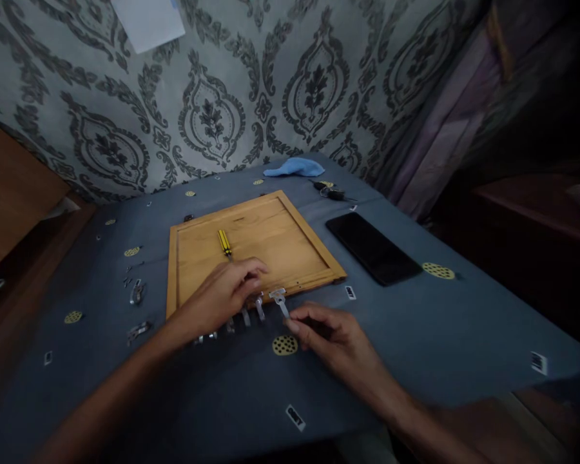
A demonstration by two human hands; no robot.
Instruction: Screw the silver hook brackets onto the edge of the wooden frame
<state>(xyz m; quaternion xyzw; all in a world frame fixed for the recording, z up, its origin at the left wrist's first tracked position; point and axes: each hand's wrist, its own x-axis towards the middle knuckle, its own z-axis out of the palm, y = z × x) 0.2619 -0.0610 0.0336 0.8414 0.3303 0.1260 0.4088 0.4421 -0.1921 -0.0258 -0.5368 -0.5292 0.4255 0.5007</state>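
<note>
My right hand (336, 338) pinches the arm of a metal hinge (281, 301) between thumb and fingertips. The hinge's flat, wider end lies at the front edge of a wooden cabinet door (261, 238), which rests flat on the table. My left hand (229, 290) hovers over the door's front part, its fingers loosely bent and apart, with nothing visible in them. Below it, several more metal hinges (246, 316) stick out along the front edge, partly hidden by the hand. A yellow and black screwdriver (224, 243) lies on the door, its tip behind my left hand.
Two loose hinges (138, 332) and some small screws (127, 281) lie on the blue tablecloth (415, 335) at left. A black phone (373, 247) lies right of the door. Behind are keys (332, 193) and a blue cloth (294, 168), near the patterned wall.
</note>
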